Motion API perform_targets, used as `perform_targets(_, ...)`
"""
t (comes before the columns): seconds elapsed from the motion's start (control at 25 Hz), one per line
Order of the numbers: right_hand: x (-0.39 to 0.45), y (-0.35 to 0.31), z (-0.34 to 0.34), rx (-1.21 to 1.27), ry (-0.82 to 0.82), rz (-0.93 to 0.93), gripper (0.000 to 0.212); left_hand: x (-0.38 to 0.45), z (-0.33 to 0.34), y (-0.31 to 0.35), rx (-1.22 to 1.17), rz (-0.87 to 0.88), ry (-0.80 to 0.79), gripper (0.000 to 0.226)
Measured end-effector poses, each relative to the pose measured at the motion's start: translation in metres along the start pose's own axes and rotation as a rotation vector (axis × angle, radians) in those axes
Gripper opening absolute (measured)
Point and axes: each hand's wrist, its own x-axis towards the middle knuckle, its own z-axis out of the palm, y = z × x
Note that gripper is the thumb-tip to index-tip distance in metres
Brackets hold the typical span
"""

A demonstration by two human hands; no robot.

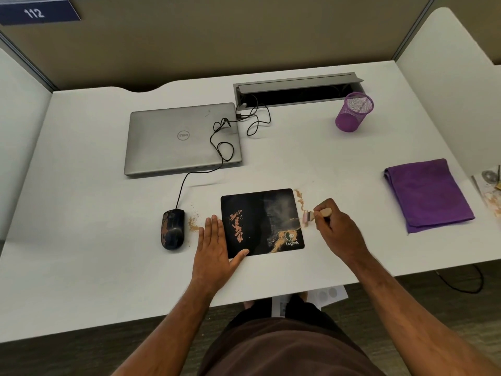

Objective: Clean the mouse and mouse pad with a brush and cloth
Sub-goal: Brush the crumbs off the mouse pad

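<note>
Head view, hands: two bare hands over a white worktop [271, 169].
Left hand [217, 245]: open and flat, palm down, fingers pointing away from the person; thumb resting on the near-left corner of the mouse pad, the rest of the hand on the worktop just left of it.
Right hand [336, 226]: closed around the pale handle of a brush [315, 215], just off the pad's right edge.
Brush: long axis runs left to right, head pointing left toward the pad; bristles at the pad's right edge, contact too small to tell.
Mouse pad [261, 221]: black, rectangular, long axis left to right, slightly skewed; white "Logitek" print at near-right corner; orange-tan powder in a streak on the left half and a patch near the logo; middle looks smeared.
Powder [299, 199]: loose tan trail on the worktop beside the pad's far-right corner; a second scatter between pad and mouse.
Mouse [173, 229]: dark, wired, left of the left hand, long axis front to back, cable end pointing away; tan smears on its top.
Cloth [428, 194]: purple, folded, well apart to the right, near the worktop's right edge.
Laptop [181, 139]: grey, lid shut, behind the mouse.
Pen cup [353, 112]: purple mesh, far right.
Open room: bare worktop between pad and cloth, and along the near edge.
</note>
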Motion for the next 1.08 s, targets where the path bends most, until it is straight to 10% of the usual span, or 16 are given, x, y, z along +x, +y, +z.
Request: perform_targets(1.08, 0.008, -0.026, 0.014, 0.101, -0.091, -0.068, 0.008, 0.0, -0.001, -0.004, -0.014, 0.023, -0.01, 0.109)
